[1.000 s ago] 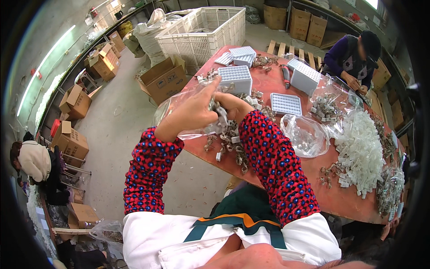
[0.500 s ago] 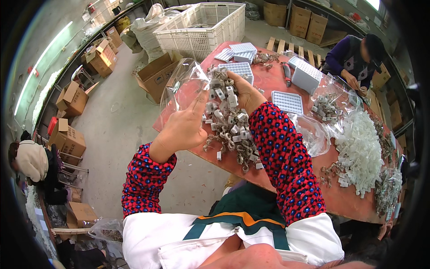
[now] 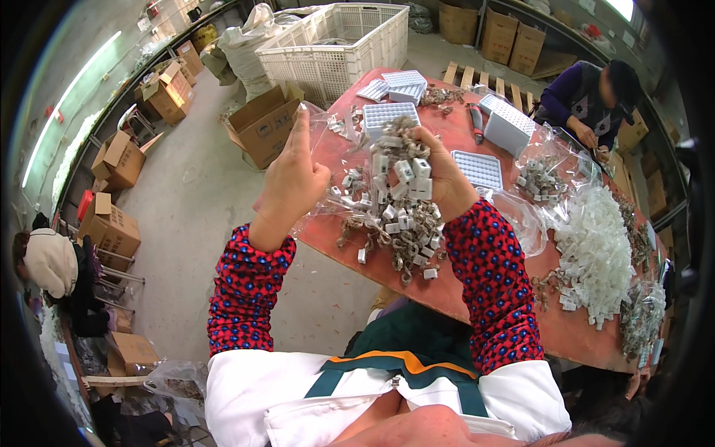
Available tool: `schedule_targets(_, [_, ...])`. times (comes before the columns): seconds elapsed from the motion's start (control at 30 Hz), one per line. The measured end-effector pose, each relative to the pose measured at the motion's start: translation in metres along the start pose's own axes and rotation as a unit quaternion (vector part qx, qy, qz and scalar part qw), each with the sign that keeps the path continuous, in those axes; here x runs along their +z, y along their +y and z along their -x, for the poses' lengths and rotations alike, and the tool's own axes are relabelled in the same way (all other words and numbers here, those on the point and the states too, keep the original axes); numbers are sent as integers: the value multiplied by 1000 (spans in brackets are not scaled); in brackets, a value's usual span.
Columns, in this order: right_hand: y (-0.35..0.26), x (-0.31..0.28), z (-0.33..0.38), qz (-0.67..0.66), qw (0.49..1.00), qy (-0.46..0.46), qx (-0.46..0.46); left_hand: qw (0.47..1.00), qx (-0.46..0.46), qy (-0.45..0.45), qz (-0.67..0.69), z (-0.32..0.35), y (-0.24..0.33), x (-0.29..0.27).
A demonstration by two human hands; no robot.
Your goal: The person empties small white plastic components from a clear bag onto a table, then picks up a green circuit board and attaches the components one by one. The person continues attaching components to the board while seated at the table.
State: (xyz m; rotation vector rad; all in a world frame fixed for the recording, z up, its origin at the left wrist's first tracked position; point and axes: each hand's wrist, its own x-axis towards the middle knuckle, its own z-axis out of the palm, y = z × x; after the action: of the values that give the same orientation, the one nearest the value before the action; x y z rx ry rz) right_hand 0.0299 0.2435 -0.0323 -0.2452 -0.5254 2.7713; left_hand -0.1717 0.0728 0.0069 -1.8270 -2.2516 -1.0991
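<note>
My right hand (image 3: 448, 179) is closed round a thick bunch of small white plastic connectors with coiled grey-brown leads (image 3: 402, 167), raised above the table. My left hand (image 3: 294, 182), fingers upright, grips the edge of a clear plastic bag (image 3: 320, 134). Its film stretches from my left fingertips toward the bunch; the exact outline of its mouth is hard to make out. Below both hands, more of these connectors and coiled leads lie in a loose pile (image 3: 413, 242) near the edge of the reddish table (image 3: 346, 253).
White gridded trays (image 3: 391, 115) stand at the far side, with a stacked block of them (image 3: 509, 123) and red-handled pliers (image 3: 476, 123). A heap of translucent pieces (image 3: 596, 246) covers the right. A co-worker (image 3: 596, 104) sits at far right. An open carton (image 3: 264, 127) sits on the floor.
My right hand has moved right and nearer me with the bunch. My left hand has moved left and up, drawing the bag's edge out; the film now spans the gap between my hands.
</note>
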Motion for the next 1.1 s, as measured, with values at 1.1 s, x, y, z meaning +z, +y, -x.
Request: schedule_targets(1.1, [-38,-34,-5,892,417,174,-17,890,-45,-75,448,-2,-16,-11])
